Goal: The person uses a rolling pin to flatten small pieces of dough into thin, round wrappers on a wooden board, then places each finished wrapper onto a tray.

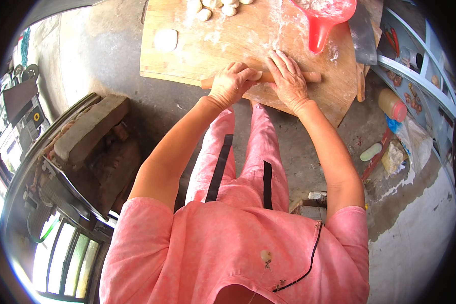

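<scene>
A wooden rolling pin [311,77] lies across the near part of a floured wooden board [187,55], both ends sticking out past my hands. My left hand [233,83] is curled over its left part, fingers bent. A small pale bit, perhaps dough, shows at that thumb's tip; I cannot tell for sure. With fingers stretched out flat, my right hand [288,81] rests on the pin's right part. A flat, pale dough round [165,39] sits at the board's left. Several small dough lumps [204,14] are grouped at the far edge.
A red plastic scoop [316,38] with flour stands at the board's far right. Beside it lies a broad, dark blade [362,38]. Blue shelving [415,76] and a pink-lidded jar [391,105] are to the right. A dark, open-topped box-like structure [93,131] stands left.
</scene>
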`<move>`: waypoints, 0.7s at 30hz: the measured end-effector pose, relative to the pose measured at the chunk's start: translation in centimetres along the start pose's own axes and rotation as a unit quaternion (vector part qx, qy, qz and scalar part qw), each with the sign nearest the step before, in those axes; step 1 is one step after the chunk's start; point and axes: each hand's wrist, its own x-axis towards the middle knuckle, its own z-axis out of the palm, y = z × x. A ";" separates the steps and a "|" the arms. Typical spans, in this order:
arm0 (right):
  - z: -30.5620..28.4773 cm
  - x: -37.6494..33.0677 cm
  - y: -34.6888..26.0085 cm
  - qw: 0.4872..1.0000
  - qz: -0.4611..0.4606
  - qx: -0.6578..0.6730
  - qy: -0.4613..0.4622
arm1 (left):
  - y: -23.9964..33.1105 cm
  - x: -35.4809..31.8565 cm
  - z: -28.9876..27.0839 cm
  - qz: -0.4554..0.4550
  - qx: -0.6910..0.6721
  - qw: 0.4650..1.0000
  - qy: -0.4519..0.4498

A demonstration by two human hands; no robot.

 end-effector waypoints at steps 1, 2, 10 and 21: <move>0.4 -0.2 0.0 1.000 -0.006 0.000 0.011 | 0.4 0.5 0.0 0.002 -0.017 0.999 0.041; 0.6 -0.3 0.1 1.000 -0.012 0.001 0.023 | -0.7 0.5 1.0 0.006 -0.004 0.999 0.035; -1.5 -1.4 -3.6 0.997 0.044 0.034 0.052 | 0.4 1.5 0.6 -0.333 -0.218 0.914 0.081; -0.1 -2.5 -3.4 0.972 0.155 0.165 0.066 | -0.5 -2.5 -3.2 -0.177 0.042 0.975 0.124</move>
